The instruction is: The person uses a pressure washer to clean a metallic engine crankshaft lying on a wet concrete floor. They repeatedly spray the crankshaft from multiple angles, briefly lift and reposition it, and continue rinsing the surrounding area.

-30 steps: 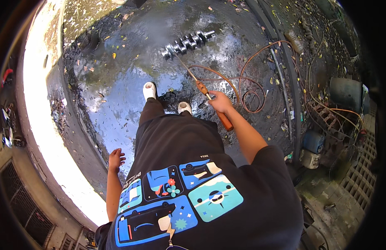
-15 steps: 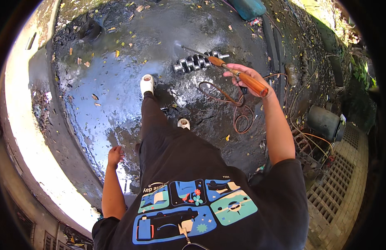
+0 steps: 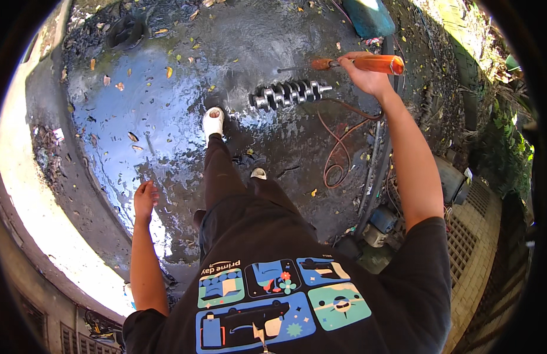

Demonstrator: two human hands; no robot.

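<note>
A spray gun with a thin metal lance and orange-brown grips is in my right hand, its fingers wrapped round it. The lance points left, over the wet ground just beyond a metal crankshaft. The crankshaft lies crosswise on the ground, with silver journals and dark webs. A brown hose loops on the ground to its right and runs up toward my right wrist. My left hand hangs low at the left, holding nothing, its fingers loosely bent and a little apart.
My white shoes stand on wet, dark ground scattered with leaves. A teal container is at the far right. A dark cylinder and a small blue machine sit at the right. A curb runs along the left.
My right hand has moved farther away with the spray gun, and the lance has swung from slanting across the crankshaft to nearly level beyond it. My left hand has shifted slightly left and forward.
</note>
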